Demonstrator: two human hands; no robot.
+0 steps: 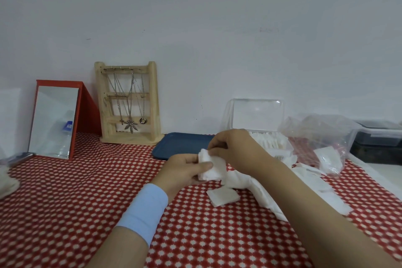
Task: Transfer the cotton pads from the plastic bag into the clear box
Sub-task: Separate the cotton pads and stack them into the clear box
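White cotton pads (212, 169), a small stack, sit between both hands just above the tabletop (87, 202). The left hand (182, 169) wraps thumb + fingers round the stack; the right hand (237, 150) pinches its top edge. Prob. v. light, soft, squashy, and the layers likely slide apart, so squeeze gently across the flat faces, not one corner. More loose pads (223, 197) lie just below. Behind: clear box (256, 115), lid up, partly filled, w/ plastic bag (319, 135) to its right.
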